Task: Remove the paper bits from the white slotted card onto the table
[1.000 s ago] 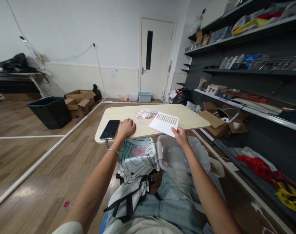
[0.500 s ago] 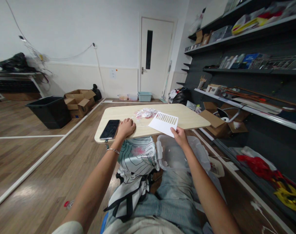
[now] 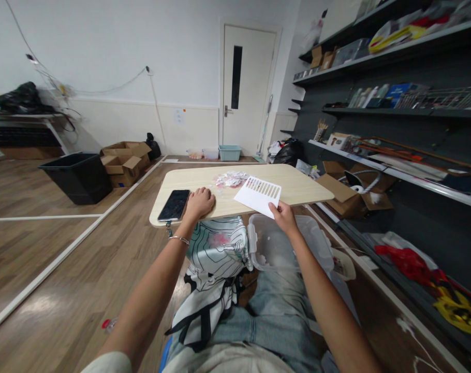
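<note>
Shifted slightly left since the earlier frame: card [image 3: 256, 200], white, slotted along its far edge, held at the counter [image 3: 297, 180] beside the scraps [image 3: 231, 180]. Right hand [image 3: 284, 215]: fingers clamped on its near right corner. Left hand [image 3: 200, 202]: palm down by the phone [image 3: 174, 205]; cannot tell whether its fingers grip anything. Handling: probably light, fairly stiff (weaker at the slots); best gripped by the solid edge.
</note>
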The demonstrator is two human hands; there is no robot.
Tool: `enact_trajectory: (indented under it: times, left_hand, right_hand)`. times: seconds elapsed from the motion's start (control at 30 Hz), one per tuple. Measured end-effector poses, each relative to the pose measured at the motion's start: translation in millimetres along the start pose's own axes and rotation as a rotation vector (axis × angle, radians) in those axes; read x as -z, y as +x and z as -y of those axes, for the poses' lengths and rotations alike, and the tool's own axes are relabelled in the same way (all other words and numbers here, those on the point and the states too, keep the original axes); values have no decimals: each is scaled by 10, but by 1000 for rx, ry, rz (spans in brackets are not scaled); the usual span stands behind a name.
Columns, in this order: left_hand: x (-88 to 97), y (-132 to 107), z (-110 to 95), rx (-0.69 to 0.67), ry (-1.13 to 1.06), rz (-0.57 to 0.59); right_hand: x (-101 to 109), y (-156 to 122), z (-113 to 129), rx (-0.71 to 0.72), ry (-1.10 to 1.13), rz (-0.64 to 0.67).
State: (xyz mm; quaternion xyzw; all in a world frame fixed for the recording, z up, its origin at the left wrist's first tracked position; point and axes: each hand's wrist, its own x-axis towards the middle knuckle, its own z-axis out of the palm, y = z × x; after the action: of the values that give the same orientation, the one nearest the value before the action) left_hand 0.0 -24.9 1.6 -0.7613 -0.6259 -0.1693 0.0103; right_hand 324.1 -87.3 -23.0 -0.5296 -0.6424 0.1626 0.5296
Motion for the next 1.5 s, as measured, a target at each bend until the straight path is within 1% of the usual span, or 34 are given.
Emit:
enact_trajectory:
  times: [0.27,1.0,1.3,1.5]
  left_hand:
    - [-9,10,8,-1,4,-2]
    - [7,-1,-10,4,-13,-3]
    - [1,12,-7,0,3,5]
    - [-9,17,-4,1,21,9]
  right_hand:
    - [2,-8,40,-17,-15,-10]
    - [-16,-38,93,4,-63,-1]
    - [-33,-53,109,30,-134,7]
    - [-40,-62,123,66,-234,14]
